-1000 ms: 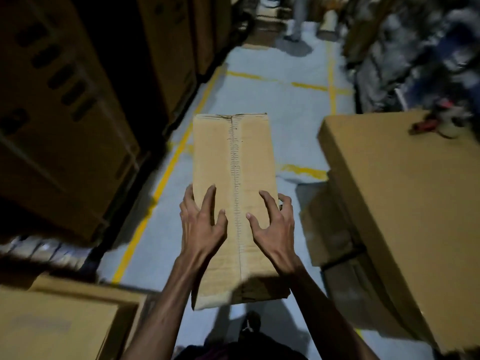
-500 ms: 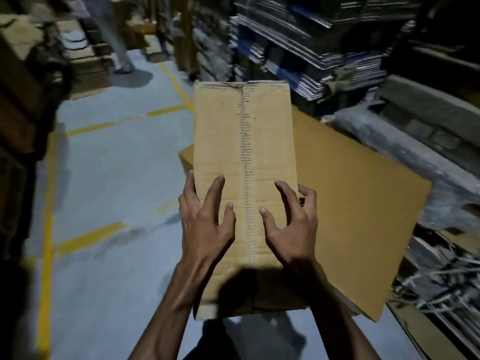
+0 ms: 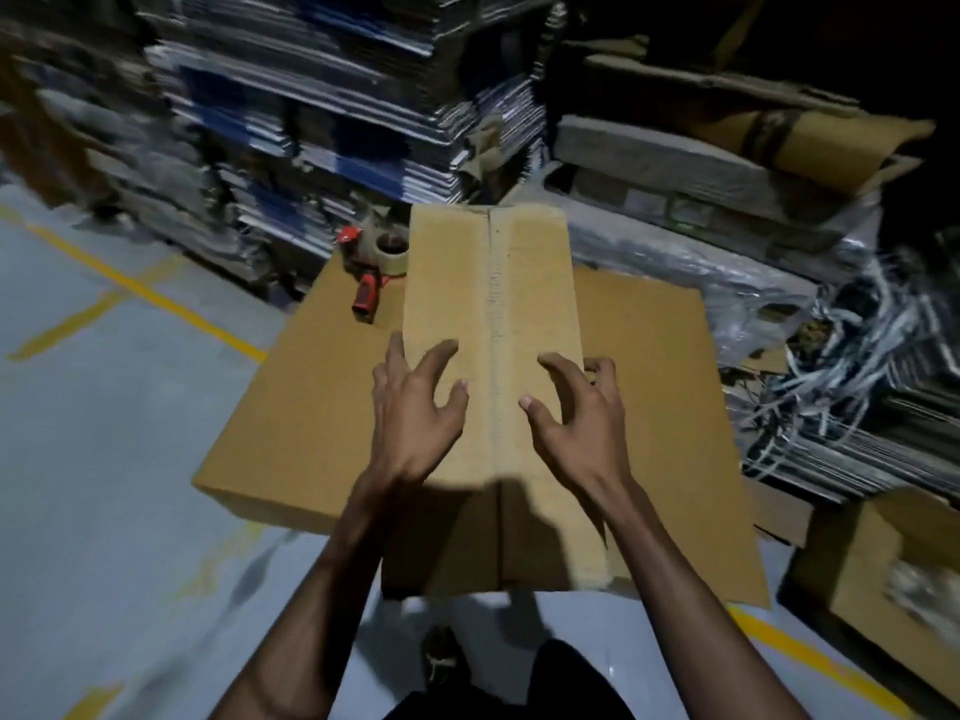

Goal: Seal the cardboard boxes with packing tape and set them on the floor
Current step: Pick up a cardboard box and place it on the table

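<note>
Head view: a long narrow cardboard box [image 3: 491,356], flaps closed along a centre seam, is held above a larger flat carton [image 3: 649,407] on the grey floor [image 3: 104,459]. The left hand [image 3: 415,413] and right hand [image 3: 576,413] each keep a curled-finger grip on its top and side edges. A red tape dispenser [image 3: 376,262] lies on the carton's far corner — just beside the box. No writing can be read.

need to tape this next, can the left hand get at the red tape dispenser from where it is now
Probably yes. The red-handled tape dispenser lies in the open on the big flat cardboard sheet, left of the narrow brown cardboard box. Nothing blocks it, but the left hand must first let go.
</note>
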### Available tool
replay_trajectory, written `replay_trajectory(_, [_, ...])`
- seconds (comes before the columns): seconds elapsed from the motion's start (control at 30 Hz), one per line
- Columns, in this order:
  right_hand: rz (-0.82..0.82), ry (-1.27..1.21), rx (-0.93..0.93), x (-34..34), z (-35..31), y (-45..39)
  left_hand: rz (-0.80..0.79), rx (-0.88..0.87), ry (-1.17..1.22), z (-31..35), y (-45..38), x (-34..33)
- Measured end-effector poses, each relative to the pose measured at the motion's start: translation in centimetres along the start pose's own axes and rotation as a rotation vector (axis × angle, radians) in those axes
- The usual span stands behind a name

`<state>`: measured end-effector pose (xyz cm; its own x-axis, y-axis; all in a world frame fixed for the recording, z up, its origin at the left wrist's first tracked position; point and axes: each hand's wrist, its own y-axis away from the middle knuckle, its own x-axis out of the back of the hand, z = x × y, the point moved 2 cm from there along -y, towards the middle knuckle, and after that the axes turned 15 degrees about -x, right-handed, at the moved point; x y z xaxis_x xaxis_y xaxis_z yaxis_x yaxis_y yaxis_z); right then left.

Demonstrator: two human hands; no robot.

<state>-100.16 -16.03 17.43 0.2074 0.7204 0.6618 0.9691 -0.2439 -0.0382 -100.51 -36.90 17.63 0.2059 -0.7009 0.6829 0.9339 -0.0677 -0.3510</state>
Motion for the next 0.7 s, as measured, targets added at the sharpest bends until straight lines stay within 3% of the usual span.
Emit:
replay_trajectory(0.17, [-0.105,-0.208,-0.124,-0.9,-0.8,-4.3,-0.165,-0.014,0.065,-3.1,-7.6,-0.9])
replay_trajectory(0.27, [-0.186,-0.406,-0.184,-1.0,-0.8,-6.7,-0.223,-0.022,0.252,-3.9,-12.3,-1.3])
replay_trajectory(0.47, [-0.132,-0.360,-0.269,-2.6,1.4,-8.1,-0.258,0.031,0.443,-6.2,-14.2,-0.6])
replay_trajectory(0.7, [-0.073,-0.492,-0.293,-4.8,2.0,-8.1,-0.300,0.155,0.081,-8.7,-4.5,1.1])
